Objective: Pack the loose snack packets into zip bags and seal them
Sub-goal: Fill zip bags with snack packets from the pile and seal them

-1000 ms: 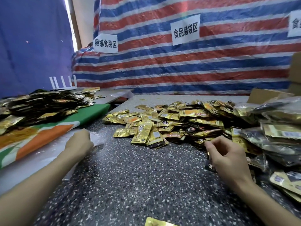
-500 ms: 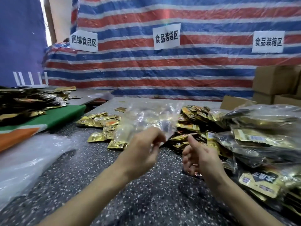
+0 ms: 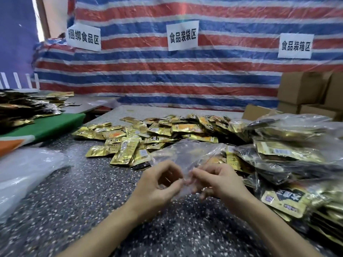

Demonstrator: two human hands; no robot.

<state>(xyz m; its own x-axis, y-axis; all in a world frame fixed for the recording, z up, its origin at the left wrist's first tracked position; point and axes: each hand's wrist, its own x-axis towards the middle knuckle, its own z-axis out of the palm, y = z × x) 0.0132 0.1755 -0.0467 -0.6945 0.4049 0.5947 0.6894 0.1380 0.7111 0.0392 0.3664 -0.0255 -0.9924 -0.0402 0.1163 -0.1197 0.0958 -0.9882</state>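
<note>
Above the desk (image 3: 74,210), both hands, left hand (image 3: 157,184) and right hand (image 3: 220,182), pinch the mouth of an empty clear bag (image 3: 187,154) just before the packet pile (image 3: 148,134); thumbs should probably peel the lips apart evenly.

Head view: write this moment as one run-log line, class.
left hand: pinches zip bag | right hand: pinches zip bag | loose snack packets: heaped on table beyond | filled bags: stacked at right

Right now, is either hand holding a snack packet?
No: the left hand and right hand both pinch the clear zip bag, and the loose packets lie piled on the table.
</note>
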